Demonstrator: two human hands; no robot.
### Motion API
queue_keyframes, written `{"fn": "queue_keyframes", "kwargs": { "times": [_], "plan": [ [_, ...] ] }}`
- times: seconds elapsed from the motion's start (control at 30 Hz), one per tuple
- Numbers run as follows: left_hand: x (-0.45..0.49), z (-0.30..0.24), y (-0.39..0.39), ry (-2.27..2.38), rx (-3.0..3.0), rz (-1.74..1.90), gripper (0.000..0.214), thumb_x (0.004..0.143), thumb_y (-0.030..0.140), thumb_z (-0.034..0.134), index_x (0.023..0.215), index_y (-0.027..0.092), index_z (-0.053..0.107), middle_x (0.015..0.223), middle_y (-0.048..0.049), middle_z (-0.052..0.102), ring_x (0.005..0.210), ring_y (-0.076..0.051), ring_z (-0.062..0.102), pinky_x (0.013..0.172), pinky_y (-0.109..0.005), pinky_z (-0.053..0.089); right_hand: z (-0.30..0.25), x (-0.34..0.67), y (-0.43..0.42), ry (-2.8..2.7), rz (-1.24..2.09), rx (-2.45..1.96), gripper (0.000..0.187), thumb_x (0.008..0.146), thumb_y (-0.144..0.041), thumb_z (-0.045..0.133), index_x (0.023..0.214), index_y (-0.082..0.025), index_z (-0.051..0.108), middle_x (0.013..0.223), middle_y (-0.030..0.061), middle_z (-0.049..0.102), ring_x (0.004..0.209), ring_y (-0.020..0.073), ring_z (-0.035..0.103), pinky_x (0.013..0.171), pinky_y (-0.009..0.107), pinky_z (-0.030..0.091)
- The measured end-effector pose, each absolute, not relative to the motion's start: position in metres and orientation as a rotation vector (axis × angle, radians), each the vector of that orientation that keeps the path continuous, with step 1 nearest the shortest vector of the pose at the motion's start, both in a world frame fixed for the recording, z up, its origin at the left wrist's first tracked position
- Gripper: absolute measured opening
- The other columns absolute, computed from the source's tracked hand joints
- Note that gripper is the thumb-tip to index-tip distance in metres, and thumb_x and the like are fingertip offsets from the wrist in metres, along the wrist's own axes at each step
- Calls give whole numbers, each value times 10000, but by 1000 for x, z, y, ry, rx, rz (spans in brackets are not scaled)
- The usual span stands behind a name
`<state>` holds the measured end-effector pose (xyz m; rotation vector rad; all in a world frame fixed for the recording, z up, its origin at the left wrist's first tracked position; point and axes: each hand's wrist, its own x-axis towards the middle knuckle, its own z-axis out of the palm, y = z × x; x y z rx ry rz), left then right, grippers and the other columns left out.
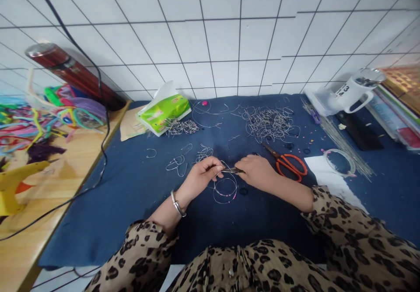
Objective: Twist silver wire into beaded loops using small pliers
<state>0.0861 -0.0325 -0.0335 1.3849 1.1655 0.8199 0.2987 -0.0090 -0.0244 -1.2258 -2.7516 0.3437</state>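
Observation:
My left hand (208,169) is closed, thumb and fingertips pinching thin silvery wire. From that pinch hang looped wires (225,194) strung with a few small pink beads. In my right hand (257,170) are small pliers (233,170), whose jaws point left and meet the wire close to my left fingertips. The handles are mostly covered by my right fingers. Just right of that hand lie scissors (290,166) with orange handles. Bent wire pieces (204,153) lie beyond my left hand.
A large tangle of wire pieces (269,123) lies at the back. A green tissue pack (164,113) is at back left. A white mug (356,91), straight wires (348,145) and a wire coil (339,162) are at right. A yellow glue gun (16,187) and black cord (101,152) are left.

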Motion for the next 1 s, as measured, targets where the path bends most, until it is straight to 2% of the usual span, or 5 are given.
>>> {"fn": "queue_keyframes", "kwargs": {
  "times": [0.3,0.57,1.0],
  "plan": [
    [87,-30,-33,1132,1366,804,171,843,323,527,826,154,552,671,-3,585,609,-97,533,611,-231,452,-19,296,-13,-2805,210,-1224,147,847,-273,493,831,-184,608,784,36,605,768,160,460,674,286,272],
    [86,-30,-33,1149,1401,766,187,859,338,498,850,158,546,639,-2,582,600,-107,550,593,-235,461,-17,296,-15,-2811,72,-1206,133,842,-210,463,802,-180,587,762,38,576,782,178,427,657,311,229],
    [89,-32,-33,1176,1345,835,169,866,323,488,831,162,529,616,11,560,565,-95,519,560,-217,437,-16,291,-18,-2776,29,-1256,170,858,-214,432,822,-175,594,776,49,564,802,189,414,665,328,225]
  ]
}}
